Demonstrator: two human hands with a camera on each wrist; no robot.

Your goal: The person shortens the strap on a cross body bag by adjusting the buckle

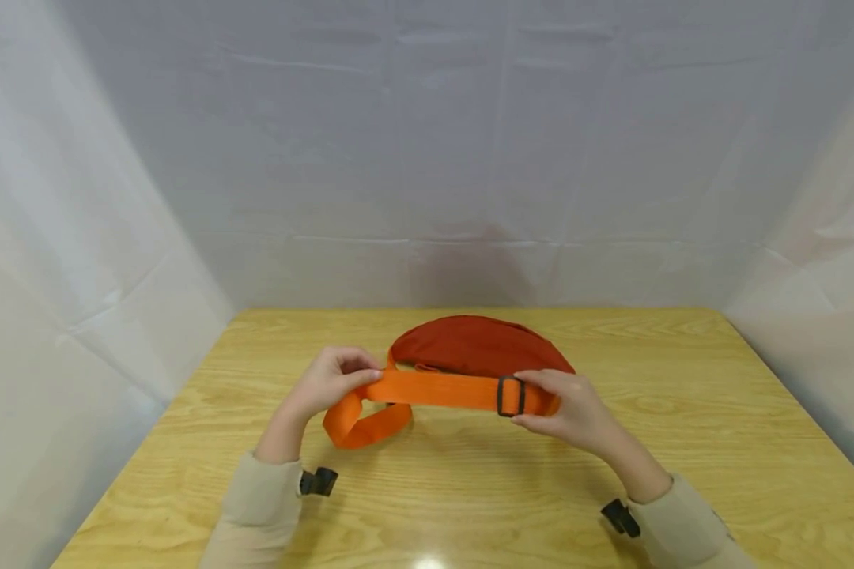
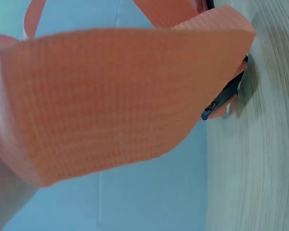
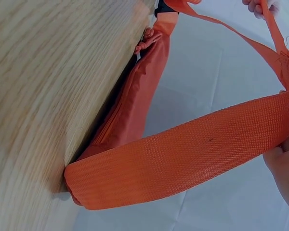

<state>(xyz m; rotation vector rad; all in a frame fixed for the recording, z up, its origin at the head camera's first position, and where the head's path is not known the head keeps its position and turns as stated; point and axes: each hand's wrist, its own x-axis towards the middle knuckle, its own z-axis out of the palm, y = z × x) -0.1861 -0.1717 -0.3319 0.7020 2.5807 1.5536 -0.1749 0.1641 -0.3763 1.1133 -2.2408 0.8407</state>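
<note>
The orange strap (image 1: 437, 389) was the thing I had in hand, held up just below the middle of the head view. As far as I could judge, the work on it was partway along: one stretch was drawn flat and nearly straight between my hands, and its webbing ran through the black slider (image 1: 511, 396) at the right end of that stretch. The rest had not been straightened; a loop hung slack and twisted toward the lower left, and at the right of the left-wrist view a dark piece of hardware (image 2: 226, 96) showed behind the webbing. Whether it was fastened, I couldn't tell.

My left hand (image 1: 330, 383) pinched the strap's left end between thumb and fingers; my right hand (image 1: 572, 407) gripped it beside the slider, thumb below and fingers above.

Just behind, the red bag (image 1: 480, 345) rested on the table (image 1: 455, 506), joined to the strap, a knotted zip cord (image 3: 148, 42) showing near the top of the right-wrist view. I couldn't see whether its zip was closed. Pale sheeting (image 1: 470, 158) filled the upper frame.
</note>
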